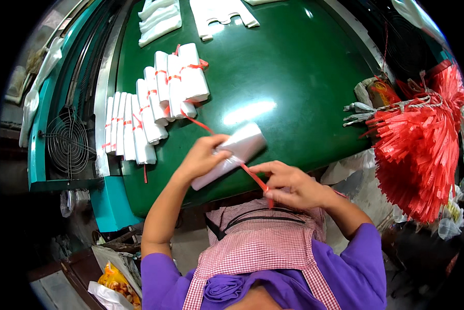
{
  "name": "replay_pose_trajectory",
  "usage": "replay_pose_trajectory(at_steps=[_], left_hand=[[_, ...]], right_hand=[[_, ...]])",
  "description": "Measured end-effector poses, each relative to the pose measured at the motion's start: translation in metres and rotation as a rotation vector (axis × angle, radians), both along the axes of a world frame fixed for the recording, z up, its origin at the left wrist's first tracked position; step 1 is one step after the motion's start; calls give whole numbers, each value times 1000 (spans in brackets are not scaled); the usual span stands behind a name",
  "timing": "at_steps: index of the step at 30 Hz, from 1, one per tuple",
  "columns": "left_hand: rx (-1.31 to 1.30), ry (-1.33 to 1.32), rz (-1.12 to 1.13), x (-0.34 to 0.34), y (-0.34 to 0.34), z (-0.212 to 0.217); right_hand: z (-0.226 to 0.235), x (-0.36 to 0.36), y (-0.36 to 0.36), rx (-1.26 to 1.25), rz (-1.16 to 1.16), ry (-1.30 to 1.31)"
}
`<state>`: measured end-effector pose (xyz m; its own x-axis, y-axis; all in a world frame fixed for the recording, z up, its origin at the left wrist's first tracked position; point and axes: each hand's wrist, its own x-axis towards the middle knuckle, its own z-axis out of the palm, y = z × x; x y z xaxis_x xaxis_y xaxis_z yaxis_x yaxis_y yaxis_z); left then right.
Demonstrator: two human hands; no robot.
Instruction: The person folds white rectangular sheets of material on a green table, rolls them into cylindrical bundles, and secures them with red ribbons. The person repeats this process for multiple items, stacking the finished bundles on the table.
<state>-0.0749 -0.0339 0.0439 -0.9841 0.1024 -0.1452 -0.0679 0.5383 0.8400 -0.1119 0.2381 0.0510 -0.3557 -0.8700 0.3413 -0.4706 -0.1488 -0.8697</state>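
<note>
My left hand (202,156) is closed on a folded bundle of white plastic bags (250,138), held tilted over the near edge of the green table. A red plastic strip (254,177) runs from the middle of this bundle, and my right hand (297,187) pinches it between thumb and fingers. The strip's other end (200,124) sticks out beyond my left hand. To the left, several finished-looking white bundles (148,118) lie side by side in a slanting row, each with a red tie round its middle.
The green table (304,67) has metal side rails. Flat white bags (219,14) and a folded white stack (159,23) lie at its far end. A thick bunch of red strips (418,150) hangs at the right. A wire fan guard (69,142) stands left of the table.
</note>
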Motion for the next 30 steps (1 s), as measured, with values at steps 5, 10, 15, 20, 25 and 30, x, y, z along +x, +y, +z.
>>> replay_pose_trajectory(at_steps=[5,10,15,20,25,30], left_hand=[[-493,470,-138,-2,42,-10],[150,375,52,19,25,-32],[489,108,319,9,20,-40],[226,131,260,9,21,-38],[-2,567,196,20,33,-39],[-208,788,-141,32,35,-46]], right_hand=[[-4,-35,-46,72,-121,-833],[-28,-34,-56,234,-125,34],[-11,-10,-56,63,-263,636],[-13,-23,-71,248,-69,-58],[-42,-54,-88,110,-192,-545],[-38,-48,-81,174,-118,103]])
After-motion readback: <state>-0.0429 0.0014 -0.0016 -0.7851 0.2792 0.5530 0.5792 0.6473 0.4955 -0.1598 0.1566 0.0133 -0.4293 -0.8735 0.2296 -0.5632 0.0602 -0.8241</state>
